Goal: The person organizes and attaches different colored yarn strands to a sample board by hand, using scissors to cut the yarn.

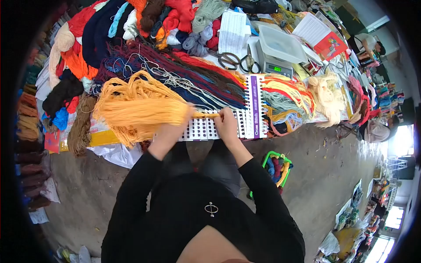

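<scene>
A large bundle of golden-yellow embroidery thread (140, 107) lies across the table's near left side. My left hand (173, 131), somewhat blurred, is closed around its right part. My right hand (227, 126) pinches the narrow end of the same thread. Under both hands is a white card with rows of punched holes (206, 128). To the right stands a white and purple cross stitch thread card (255, 107), with strands in several colours running to it. Behind my hands lie long dark blue, maroon and brown threads (197, 81).
Scissors (249, 61) and a second, black-handled pair (229, 60) lie near a digital scale (275, 65) bearing a clear plastic tray (280, 44). Skeins surround the back. A green basket (287, 173) with yarn sits on the floor at right. Another person (366, 44) is far right.
</scene>
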{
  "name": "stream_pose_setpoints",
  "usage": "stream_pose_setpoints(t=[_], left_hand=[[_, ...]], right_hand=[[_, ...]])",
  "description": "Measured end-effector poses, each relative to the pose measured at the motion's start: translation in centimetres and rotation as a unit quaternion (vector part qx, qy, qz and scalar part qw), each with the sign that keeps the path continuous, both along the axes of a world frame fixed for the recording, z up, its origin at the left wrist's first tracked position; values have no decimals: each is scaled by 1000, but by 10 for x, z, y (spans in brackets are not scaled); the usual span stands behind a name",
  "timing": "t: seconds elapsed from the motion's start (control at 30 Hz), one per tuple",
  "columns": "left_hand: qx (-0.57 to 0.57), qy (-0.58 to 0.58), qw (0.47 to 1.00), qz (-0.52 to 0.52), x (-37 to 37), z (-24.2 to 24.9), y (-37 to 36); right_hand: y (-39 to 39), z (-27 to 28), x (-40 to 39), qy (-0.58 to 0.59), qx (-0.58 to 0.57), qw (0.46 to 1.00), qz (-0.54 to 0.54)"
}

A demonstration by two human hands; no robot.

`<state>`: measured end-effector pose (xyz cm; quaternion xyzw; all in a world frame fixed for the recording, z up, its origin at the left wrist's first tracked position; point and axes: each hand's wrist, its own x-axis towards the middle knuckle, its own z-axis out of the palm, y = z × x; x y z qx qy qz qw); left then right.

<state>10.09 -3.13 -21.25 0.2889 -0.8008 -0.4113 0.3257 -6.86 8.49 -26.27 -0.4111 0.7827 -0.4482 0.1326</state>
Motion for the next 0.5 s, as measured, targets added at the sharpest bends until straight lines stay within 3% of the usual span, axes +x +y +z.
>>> stream_pose_setpoints(t=[0.07,0.13,0.17,0.23,0.27,0.33,0.37,0.43,0.47,0.5], left_hand=[[-11,-28,999,-34,-16,-26,2],[-64,-165,981,-76,-20,-41,-6],[-211,-191,955,-76,-14,-43,-13],[-347,-96,933,-10,7,-53,-29],[-112,-92,989,-28,16,-28,-30],[-120,-188,973,-49,36,1,-48],[-249,-152,956,-38,43,-13,-49],[-207,-176,962,-23,35,-20,-45],[-133,-131,981,-51,22,-11,-35],[-195,-151,966,-75,12,-19,-28]], right_hand=[[-1,0,-1,6,-5,1000,-1],[-1,2,1,19,-10,1000,-9],[-3,1,4,48,8,999,-7],[-2,7,8,84,68,994,33],[-2,11,10,130,68,988,48],[-5,17,16,194,65,976,70],[-5,18,17,204,65,974,76],[-5,17,15,199,71,974,84],[-6,16,17,196,71,975,80],[-6,16,17,186,68,977,77]])
